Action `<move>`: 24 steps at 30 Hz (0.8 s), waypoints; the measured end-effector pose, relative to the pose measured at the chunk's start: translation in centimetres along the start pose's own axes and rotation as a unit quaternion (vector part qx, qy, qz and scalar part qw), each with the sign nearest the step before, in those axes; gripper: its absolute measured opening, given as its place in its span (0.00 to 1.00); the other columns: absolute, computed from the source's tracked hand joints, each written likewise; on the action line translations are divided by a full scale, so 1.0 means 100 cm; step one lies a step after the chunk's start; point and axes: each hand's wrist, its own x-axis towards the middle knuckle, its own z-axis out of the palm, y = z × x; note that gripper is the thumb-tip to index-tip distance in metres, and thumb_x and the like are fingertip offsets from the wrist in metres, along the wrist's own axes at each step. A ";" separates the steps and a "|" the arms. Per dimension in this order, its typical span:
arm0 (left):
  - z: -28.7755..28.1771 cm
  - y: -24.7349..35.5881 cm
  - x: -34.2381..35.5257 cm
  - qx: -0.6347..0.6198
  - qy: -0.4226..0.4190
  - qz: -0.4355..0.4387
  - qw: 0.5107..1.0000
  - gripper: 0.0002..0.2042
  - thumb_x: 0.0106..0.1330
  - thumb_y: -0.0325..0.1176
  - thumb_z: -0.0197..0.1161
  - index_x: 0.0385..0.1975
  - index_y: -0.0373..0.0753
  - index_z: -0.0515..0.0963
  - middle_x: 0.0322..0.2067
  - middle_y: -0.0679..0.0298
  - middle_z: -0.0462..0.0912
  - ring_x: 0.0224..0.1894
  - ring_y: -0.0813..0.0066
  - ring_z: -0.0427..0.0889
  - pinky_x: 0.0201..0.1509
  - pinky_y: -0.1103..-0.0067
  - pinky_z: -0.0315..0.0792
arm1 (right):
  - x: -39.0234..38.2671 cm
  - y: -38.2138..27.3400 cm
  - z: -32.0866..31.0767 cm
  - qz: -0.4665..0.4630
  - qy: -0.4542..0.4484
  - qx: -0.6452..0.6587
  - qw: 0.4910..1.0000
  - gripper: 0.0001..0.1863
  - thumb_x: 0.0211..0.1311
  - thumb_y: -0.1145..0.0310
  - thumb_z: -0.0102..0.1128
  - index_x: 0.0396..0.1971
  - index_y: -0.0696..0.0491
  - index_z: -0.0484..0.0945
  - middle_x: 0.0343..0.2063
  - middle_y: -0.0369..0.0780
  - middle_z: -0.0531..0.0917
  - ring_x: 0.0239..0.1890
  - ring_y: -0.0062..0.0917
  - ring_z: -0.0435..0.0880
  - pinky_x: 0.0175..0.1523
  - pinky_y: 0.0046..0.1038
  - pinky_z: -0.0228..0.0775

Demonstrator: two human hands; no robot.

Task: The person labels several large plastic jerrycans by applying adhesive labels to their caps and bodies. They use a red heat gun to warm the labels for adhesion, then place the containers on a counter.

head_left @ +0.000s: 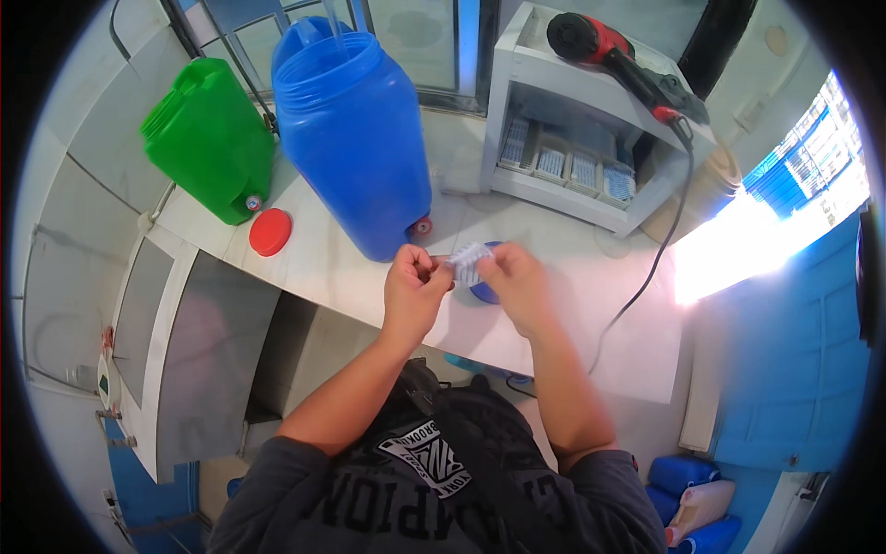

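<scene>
White countertop (595,305) spreads below the left hand (413,291) and right hand (521,288) — the fingertips (491,270) of both pinched on a small blue-printed white sheet (469,262), over a round blue lid (485,294). Beyond stands an uncapped blue jug (355,138); farther out — a red lid (270,232), a green jug (205,138), and a red-and-black heat gun (600,46) atop a white cabinet (554,202).

The white piece (469,265) between the left hand (414,284) and right hand (519,284) is blurred, perhaps a label sheet. It and the right hand partly hide a blue disc (484,294).
</scene>
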 end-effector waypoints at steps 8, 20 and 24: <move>-0.007 -0.011 0.008 -0.102 0.049 -0.205 0.972 0.07 0.70 0.28 0.59 0.45 0.37 0.79 0.42 0.64 0.83 0.37 0.78 0.82 0.43 0.80 0.78 | 0.019 -0.010 0.004 0.127 -0.111 -0.123 0.978 0.17 0.64 0.61 0.68 0.44 0.56 0.77 0.41 0.38 0.82 0.43 0.19 0.78 0.50 0.26 0.71; -0.001 -0.115 0.077 -0.095 0.349 -0.097 0.927 0.13 0.63 0.32 0.66 0.41 0.36 0.70 0.30 0.64 0.76 0.27 0.80 0.75 0.27 0.83 0.70 | 0.134 -0.279 -0.100 -0.032 0.193 -0.722 0.664 0.29 0.61 0.42 0.63 0.42 0.58 0.84 0.39 0.48 0.85 0.46 0.39 0.85 0.50 0.40 0.76; 0.014 -0.132 0.098 -0.118 0.414 -0.052 0.901 0.17 0.63 0.32 0.67 0.45 0.35 0.69 0.33 0.61 0.77 0.29 0.77 0.76 0.28 0.80 0.71 | 0.158 -0.282 -0.127 -0.036 0.098 -0.742 0.662 0.34 0.56 0.38 0.63 0.33 0.62 0.85 0.32 0.48 0.86 0.35 0.39 0.88 0.43 0.39 0.78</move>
